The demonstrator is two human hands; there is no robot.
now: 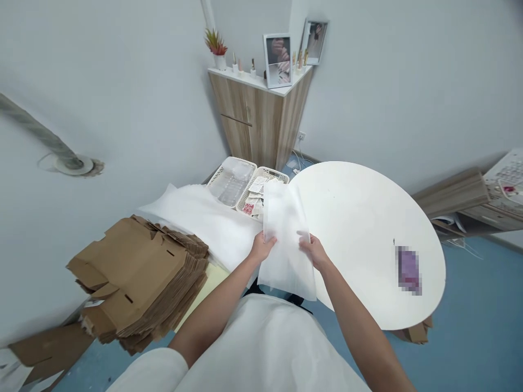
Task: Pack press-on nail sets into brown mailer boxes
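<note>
A white, thin, slightly see-through foam sheet (287,256) hangs between my hands, its long sides running away from me. My left hand (262,247) grips its left edge with the thumb on top. On the opposite edge, my right hand (314,250) pinches the sheet, its fingers partly showing through from behind. To the left lies a pile of similar white sheets (212,218). The held sheet covers part of a white basket (281,175) with small printed packets inside.
Flattened brown cardboard boxes (139,272) are stacked at left. A round white table (359,218) stands at right, bearing a blurred purple item (408,269). Another white basket (254,163) holds clear plastic. Behind is a wooden corner cabinet (261,120) with picture frames and a plant.
</note>
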